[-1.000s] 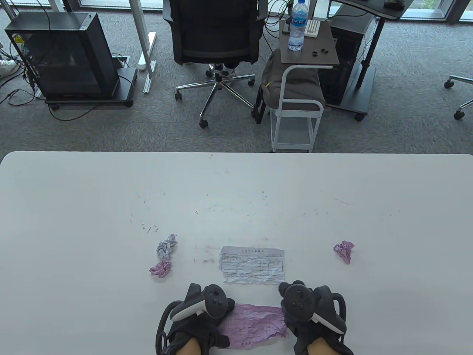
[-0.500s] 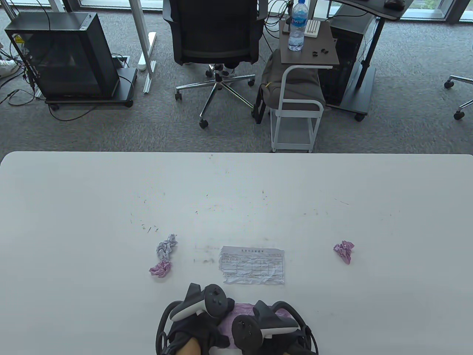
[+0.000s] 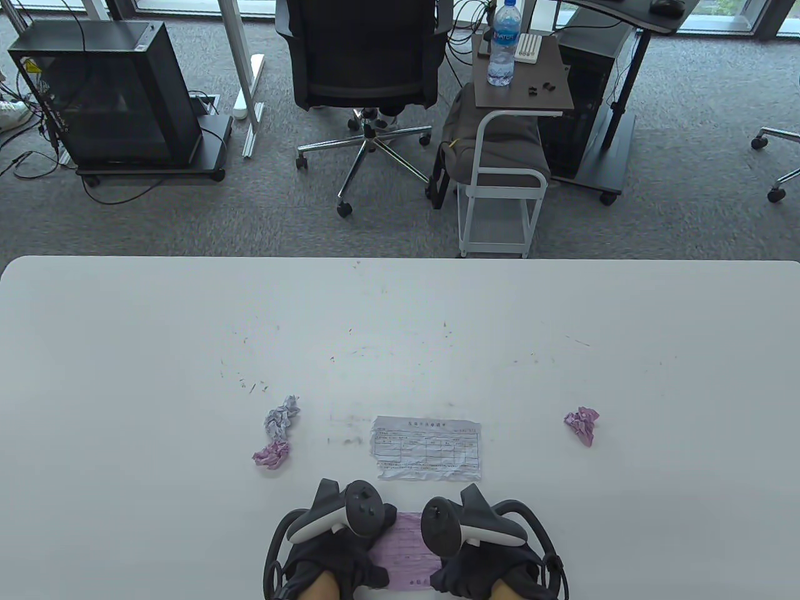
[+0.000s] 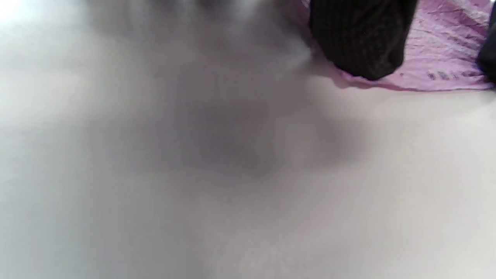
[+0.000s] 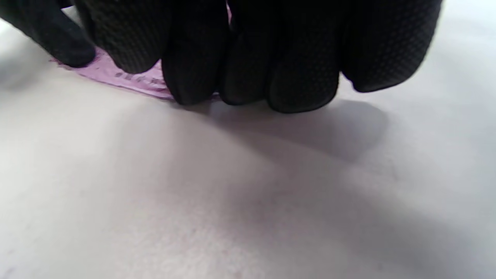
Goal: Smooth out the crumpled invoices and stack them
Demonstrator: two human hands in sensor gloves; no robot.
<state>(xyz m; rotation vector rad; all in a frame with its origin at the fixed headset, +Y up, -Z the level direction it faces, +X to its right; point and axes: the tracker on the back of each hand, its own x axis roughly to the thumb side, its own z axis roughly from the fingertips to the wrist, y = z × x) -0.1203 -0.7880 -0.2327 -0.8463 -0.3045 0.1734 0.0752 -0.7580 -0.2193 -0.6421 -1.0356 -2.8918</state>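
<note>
A wrinkled pink invoice (image 3: 409, 550) lies at the table's near edge, mostly covered by both hands. My left hand (image 3: 334, 556) presses its left end; in the left wrist view one gloved finger (image 4: 360, 42) rests on the pink sheet (image 4: 445, 54). My right hand (image 3: 484, 565) lies on the sheet's right part, its fingers (image 5: 248, 58) side by side and pressed down on the pink paper (image 5: 131, 79). A flattened white invoice (image 3: 428, 448) lies just beyond. Three crumpled balls remain: lavender-white (image 3: 281, 417), pink (image 3: 272, 454) and pink at the right (image 3: 582, 425).
The white table (image 3: 156, 375) spreads wide on all sides. Beyond its far edge stand an office chair (image 3: 365, 69), a small side table (image 3: 522, 94) with a water bottle (image 3: 504, 44), and a computer case (image 3: 106, 94) on the floor.
My right hand slid from the pink sheet's right end leftward over it, then came back a little to the right. The left hand stayed in place on the left end.
</note>
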